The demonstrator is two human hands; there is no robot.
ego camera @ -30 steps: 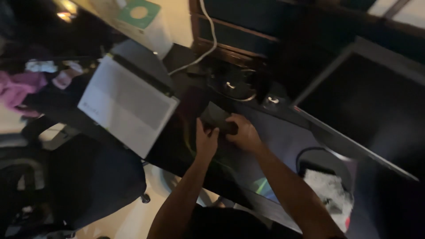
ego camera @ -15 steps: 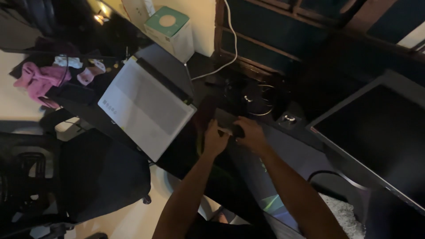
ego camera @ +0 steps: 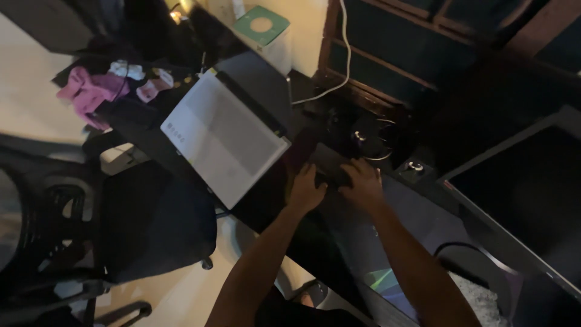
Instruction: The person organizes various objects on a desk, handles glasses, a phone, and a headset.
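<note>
Pretty dim room here, with a long dark counter [ego camera: 272, 200] running diagonally across the shot and pale floor showing on the near side of it. Biggest thing going is the dark monitor [ego camera: 520, 200] sitting at the right, tilted in this view, screen black. Next down in size, a black office chair [ego camera: 145, 224] is sitting on the floor just beside the counter's near edge. On the counter itself a white laptop [ego camera: 227, 142] is lying closed, well to the left of the hands, with a dark flat panel right behind it. Further back a white box with a green top [ego camera: 263, 30] is standing against the wall, and a white cable [ego camera: 339, 60] is hanging down near it. Off to the far left some pink cloth [ego camera: 91, 91] is lying in a heap. Now the small stuff: both hands are resting on a small dark object [ego camera: 330, 169] on the counter, between laptop and monitor. The left hand [ego camera: 307, 191] is curling its fingers over the near left edge of it, the right hand [ego camera: 362, 184] is laying spread fingers on the right side. Too dark to tell if either hand is actually clamping it or just touching.
</note>
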